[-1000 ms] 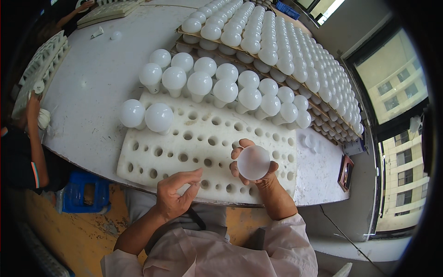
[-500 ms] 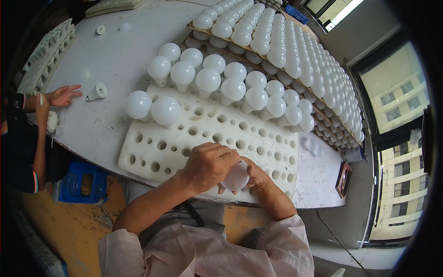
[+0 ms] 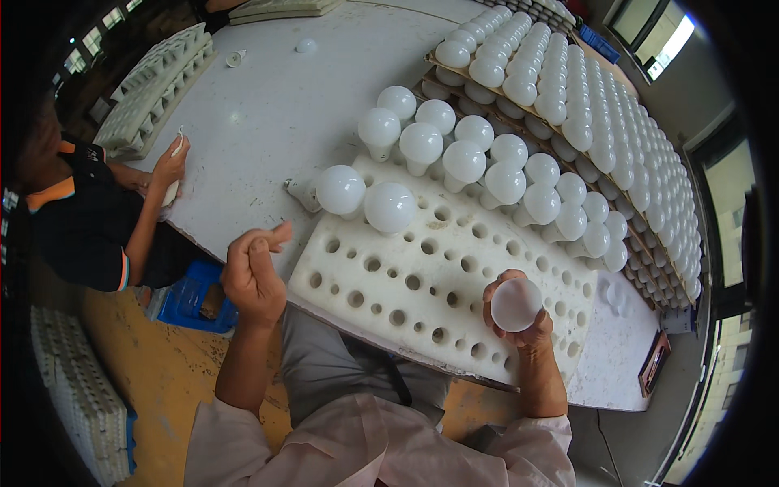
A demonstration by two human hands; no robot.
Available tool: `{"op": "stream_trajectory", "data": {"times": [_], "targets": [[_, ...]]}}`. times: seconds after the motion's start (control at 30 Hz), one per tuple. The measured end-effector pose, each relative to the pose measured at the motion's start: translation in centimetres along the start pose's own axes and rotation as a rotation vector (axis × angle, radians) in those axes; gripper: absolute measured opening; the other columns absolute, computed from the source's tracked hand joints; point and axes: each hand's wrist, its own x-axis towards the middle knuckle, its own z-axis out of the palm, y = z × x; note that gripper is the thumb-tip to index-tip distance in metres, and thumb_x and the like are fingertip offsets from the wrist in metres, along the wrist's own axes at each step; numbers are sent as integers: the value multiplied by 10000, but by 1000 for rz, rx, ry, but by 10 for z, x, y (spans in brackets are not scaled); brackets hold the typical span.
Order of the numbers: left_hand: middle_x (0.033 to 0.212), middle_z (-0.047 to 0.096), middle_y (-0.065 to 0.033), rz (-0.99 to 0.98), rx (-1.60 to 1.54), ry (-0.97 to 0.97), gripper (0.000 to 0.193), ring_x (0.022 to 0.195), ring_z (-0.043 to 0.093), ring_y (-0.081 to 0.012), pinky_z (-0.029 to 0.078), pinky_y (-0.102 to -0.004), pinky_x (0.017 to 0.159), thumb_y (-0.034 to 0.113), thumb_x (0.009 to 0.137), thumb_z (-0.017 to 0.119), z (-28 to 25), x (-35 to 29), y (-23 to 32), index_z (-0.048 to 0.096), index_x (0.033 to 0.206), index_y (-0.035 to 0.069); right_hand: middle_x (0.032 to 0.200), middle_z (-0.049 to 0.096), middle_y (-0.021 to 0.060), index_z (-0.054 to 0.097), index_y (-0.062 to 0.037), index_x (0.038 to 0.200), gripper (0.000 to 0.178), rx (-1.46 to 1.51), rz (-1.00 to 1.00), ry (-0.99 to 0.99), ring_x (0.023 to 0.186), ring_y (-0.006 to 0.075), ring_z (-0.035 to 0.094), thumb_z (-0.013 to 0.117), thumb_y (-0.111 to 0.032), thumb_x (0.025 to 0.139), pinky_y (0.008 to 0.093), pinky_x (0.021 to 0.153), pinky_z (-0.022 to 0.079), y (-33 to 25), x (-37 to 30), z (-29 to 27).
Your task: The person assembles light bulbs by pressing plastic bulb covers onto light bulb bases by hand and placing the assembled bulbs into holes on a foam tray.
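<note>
My right hand (image 3: 531, 329) holds a frosted white bulb cover (image 3: 516, 305), its round pale face turned up, above the near right of a white foam tray (image 3: 381, 276) full of round holes. Past the tray's near left corner, by the table edge, my left hand (image 3: 256, 280) is raised with loosely bent fingers and nothing visible in it. Beyond it, a bulb base with a white disc-like top (image 3: 302, 195) lies on the table beside the tray. Round white bulbs (image 3: 464, 162) stand in the tray's far rows, and two more, including a front bulb (image 3: 389, 207), stand at its left.
Stacked trays of white bulbs (image 3: 560, 105) rise at the far right. A co-worker (image 3: 89, 211) sits at the left, hands over the table edge, near a blue plastic stool (image 3: 195, 300). Foam trays (image 3: 154, 93) lie at the far left. A loose bulb part (image 3: 235, 58) lies farther back.
My left hand has left the bulb cover and swung left to the table edge. My right hand now holds the cover alone. The view has shifted left, and the co-worker's hands have drawn together.
</note>
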Motion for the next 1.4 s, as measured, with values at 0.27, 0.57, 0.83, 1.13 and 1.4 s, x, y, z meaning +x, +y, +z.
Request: {"op": "stream_trajectory", "data": {"times": [0.27, 0.57, 0.83, 1.13, 1.4], "targets": [[1284, 559, -167, 162, 595, -724, 611, 1191, 529, -346, 422, -401, 1029, -113, 707, 607, 8, 64, -119, 465, 1287, 14, 1146, 560, 194, 406, -52, 1330, 941, -27, 28, 25, 921, 297, 632, 899, -327, 577, 301, 593, 557, 7, 14, 3], [1101, 627, -203, -294, 580, -645, 528, 1006, 631, -329, 518, -394, 888, 119, 718, 780, 12, 61, -115, 503, 1151, -1, 1188, 564, 165, 393, -72, 1326, 914, -135, -6, 120, 975, 292, 644, 896, -274, 590, 319, 646, 572, 3, 7, 5], [1037, 643, -144, -563, -752, -340, 564, 917, 645, -191, 537, -293, 769, 154, 750, 719, -17, -9, -55, 480, 1214, -60, 1212, 558, 134, 381, -90, 1332, 933, -373, -74, 57, 1027, 251, 623, 901, -186, 564, 344, 802, 554, 6, 9, 11], [994, 654, -97, -483, -843, -1003, 611, 951, 589, -139, 468, -279, 846, 263, 706, 823, 85, -40, 26, 559, 1152, -61, 1204, 564, 111, 433, -58, 1270, 839, -578, -61, -2, 1119, 211, 548, 888, -197, 579, 353, 948, 452, 17, 2, 24], [1006, 661, -113, -484, -687, -1192, 646, 925, 586, -133, 468, -274, 823, 294, 691, 840, 93, -33, 34, 580, 1156, -71, 1201, 568, 95, 436, -49, 1281, 833, -730, -91, -86, 1118, 203, 536, 884, -190, 593, 352, 972, 409, 14, -1, 25]]}}
